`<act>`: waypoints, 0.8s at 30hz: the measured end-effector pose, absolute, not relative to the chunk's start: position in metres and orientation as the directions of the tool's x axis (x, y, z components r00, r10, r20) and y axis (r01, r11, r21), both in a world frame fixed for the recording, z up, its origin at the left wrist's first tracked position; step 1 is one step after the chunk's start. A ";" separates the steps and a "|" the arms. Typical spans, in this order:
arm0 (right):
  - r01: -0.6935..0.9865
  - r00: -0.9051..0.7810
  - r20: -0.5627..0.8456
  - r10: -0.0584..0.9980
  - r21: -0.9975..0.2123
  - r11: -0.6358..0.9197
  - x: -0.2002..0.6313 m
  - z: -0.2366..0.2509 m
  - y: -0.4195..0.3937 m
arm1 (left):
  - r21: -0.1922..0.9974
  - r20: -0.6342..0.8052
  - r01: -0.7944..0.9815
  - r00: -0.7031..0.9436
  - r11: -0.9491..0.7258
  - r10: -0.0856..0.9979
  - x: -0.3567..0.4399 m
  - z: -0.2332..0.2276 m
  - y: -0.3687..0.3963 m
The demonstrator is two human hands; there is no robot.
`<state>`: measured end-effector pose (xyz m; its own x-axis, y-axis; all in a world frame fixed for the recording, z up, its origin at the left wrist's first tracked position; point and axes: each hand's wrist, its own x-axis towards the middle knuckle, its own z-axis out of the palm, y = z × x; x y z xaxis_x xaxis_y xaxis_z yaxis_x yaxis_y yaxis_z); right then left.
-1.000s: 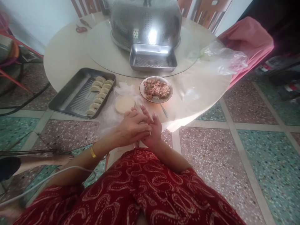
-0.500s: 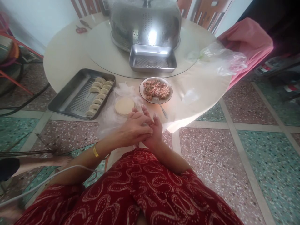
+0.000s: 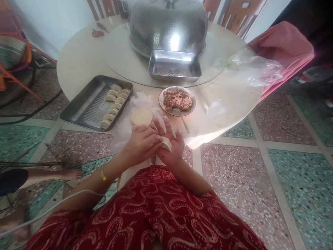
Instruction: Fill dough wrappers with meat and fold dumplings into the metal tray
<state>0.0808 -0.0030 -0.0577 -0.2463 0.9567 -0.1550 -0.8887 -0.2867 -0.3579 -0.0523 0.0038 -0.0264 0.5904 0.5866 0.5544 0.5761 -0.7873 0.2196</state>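
Since the earlier frame the left hand [image 3: 140,142] has slid back a little from the right hand [image 3: 170,147], so that a pale folded dumpling wrapper [image 3: 166,143] now shows on the right palm; before it was covered. The view has also shifted slightly. The right hand lies open, palm up, and carries the wrapper, while the left hand's fingers are closed on its near edge and pinch it. Both hands are just at the near edge of the round cream table [image 3: 78,59], above the lap in red patterned cloth [image 3: 156,211].

On the table, just beyond the hands, a stack of round white dough wrappers [image 3: 142,116] lies on thin clear plastic [image 3: 125,126]. To the left is a grey metal tray [image 3: 78,111] with a row of finished folded dumplings [image 3: 114,104] along its right side. To the right of the stack stands a white plate of minced meat filling [image 3: 177,100], with a metal spoon [image 3: 183,121] leaning on its rim. Farther back an empty small steel tray [image 3: 174,67] touches a large perforated steel cover [image 3: 168,26].

Right of the plate the table surface is bare up to a crumpled clear plastic bag [image 3: 249,66]. The floor is terrazzo tile [image 3: 260,166], open on the right side; on the left lie cables [image 3: 28,114].
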 end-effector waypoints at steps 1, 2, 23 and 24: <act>-0.890 -0.243 -0.155 0.957 -0.357 -0.284 0.080 -0.058 -0.003 | 0.214 0.559 0.577 0.589 -0.788 0.583 -0.051 -0.027 0.003; -0.891 -0.241 -0.157 0.958 -0.356 -0.282 0.080 -0.059 -0.003 | 0.210 0.562 0.579 0.588 -0.788 0.582 -0.050 -0.027 0.003; -0.861 -0.287 -0.225 0.931 -0.366 -0.353 0.074 -0.055 0.001 | 0.274 0.507 0.616 0.560 -0.739 0.655 -0.058 -0.033 -0.005; -0.853 -0.310 -0.231 0.922 -0.361 -0.377 0.072 -0.055 0.001 | 0.256 0.505 0.593 0.591 -0.764 0.628 -0.057 -0.033 -0.004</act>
<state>0.0722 0.0007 -0.0551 -0.3099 0.9223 -0.2310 -0.8531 -0.3769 -0.3606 -0.0571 -0.0040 -0.0329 0.5915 0.6285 0.5052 0.5926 -0.7637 0.2563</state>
